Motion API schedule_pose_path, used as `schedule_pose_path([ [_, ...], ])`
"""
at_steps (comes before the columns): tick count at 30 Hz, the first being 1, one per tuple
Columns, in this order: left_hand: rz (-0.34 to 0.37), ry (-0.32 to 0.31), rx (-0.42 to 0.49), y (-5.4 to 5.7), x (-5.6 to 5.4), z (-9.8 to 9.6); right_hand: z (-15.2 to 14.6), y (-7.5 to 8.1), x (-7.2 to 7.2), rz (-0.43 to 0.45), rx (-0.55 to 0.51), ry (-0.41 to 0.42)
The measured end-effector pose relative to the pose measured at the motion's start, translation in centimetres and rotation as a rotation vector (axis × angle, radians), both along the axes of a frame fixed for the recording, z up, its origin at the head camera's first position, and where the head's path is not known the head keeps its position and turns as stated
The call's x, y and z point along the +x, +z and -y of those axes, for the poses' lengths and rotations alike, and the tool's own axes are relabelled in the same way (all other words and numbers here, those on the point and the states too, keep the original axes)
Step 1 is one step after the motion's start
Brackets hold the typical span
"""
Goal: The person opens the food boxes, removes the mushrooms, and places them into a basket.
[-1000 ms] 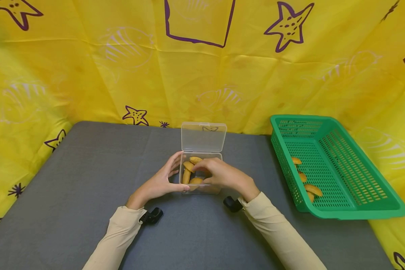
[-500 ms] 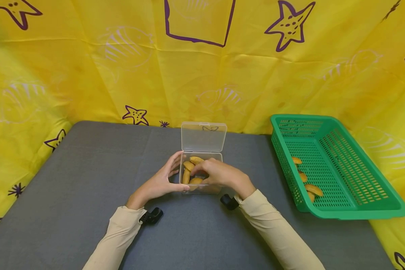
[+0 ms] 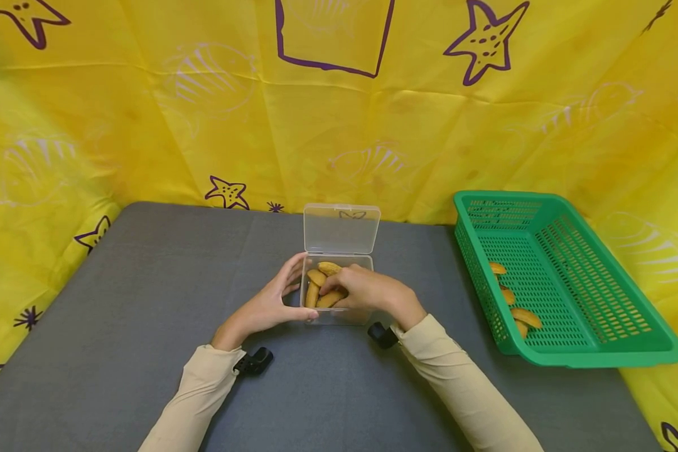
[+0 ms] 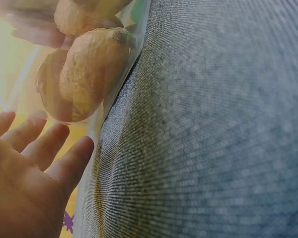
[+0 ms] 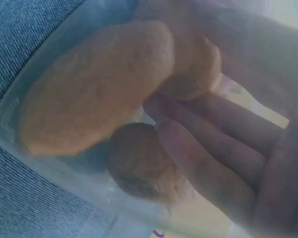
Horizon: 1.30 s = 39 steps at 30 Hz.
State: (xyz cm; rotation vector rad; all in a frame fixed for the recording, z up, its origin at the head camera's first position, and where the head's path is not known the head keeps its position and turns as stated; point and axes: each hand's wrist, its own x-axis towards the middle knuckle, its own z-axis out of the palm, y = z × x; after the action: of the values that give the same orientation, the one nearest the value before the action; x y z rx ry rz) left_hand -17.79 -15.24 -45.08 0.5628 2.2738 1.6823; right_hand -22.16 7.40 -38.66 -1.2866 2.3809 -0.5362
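A clear plastic box [image 3: 350, 317] with its lid [image 3: 341, 229] raised sits mid-table. Inside lie several small yellow-brown bananas [image 3: 312, 295], seen large through the plastic in the right wrist view. My left hand [image 3: 267, 306] holds the box from its left side, thumb at the front corner and fingers toward the back corner. In the left wrist view its fingers [image 4: 72, 161] lie close beside the wall. My right hand [image 3: 370, 290] reaches in over the right side, thumb and fingers pinching a banana [image 3: 331, 298] near the front wall. Part of the box's inside is hidden under this hand.
A green perforated basket [image 3: 627, 360] stands on the right of the grey table [image 3: 164, 282], with several more bananas [image 3: 526, 317] along its left side. A yellow printed cloth [image 3: 328, 125] hangs behind the table.
My right hand has shifted slightly left, and the front banana in the box has turned and shows more of its length. The left hand stays in place on the box.
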Motion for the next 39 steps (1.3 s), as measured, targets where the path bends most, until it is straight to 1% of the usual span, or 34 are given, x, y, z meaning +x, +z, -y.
schedule_pose_path([
  [8, 0.001, 0.005, -0.009, 0.1, 0.1, 0.0, 0.6, -0.6, 0.1, -0.025, -0.013, -0.04],
  [14, 0.005, 0.004, -0.012, 0.2, 0.1, 0.0, 0.5, -0.8, 0.1, -0.036, -0.042, -0.04],
  [20, 0.004, 0.002, -0.011, 0.0, 0.1, -0.1, 0.0, -0.5, 0.0, -0.03, -0.058, -0.052],
  [25, -0.002, 0.003, -0.005, 0.0, 0.1, 0.0, -0.5, 0.0, 0.0, -0.015, -0.079, -0.087],
  [29, -0.004, 0.002, 0.0, -0.1, 0.1, 0.0, -0.9, 0.2, 0.1, -0.011, -0.139, -0.126],
  [33, 0.0, 0.001, 0.0, 0.0, 0.1, 0.0, -1.4, 0.6, 0.5, 0.004, -0.231, -0.164],
  [39, 0.009, 0.003, -0.014, 0.0, 0.1, -0.1, -2.2, 1.3, 1.4, -0.023, -0.375, -0.217],
])
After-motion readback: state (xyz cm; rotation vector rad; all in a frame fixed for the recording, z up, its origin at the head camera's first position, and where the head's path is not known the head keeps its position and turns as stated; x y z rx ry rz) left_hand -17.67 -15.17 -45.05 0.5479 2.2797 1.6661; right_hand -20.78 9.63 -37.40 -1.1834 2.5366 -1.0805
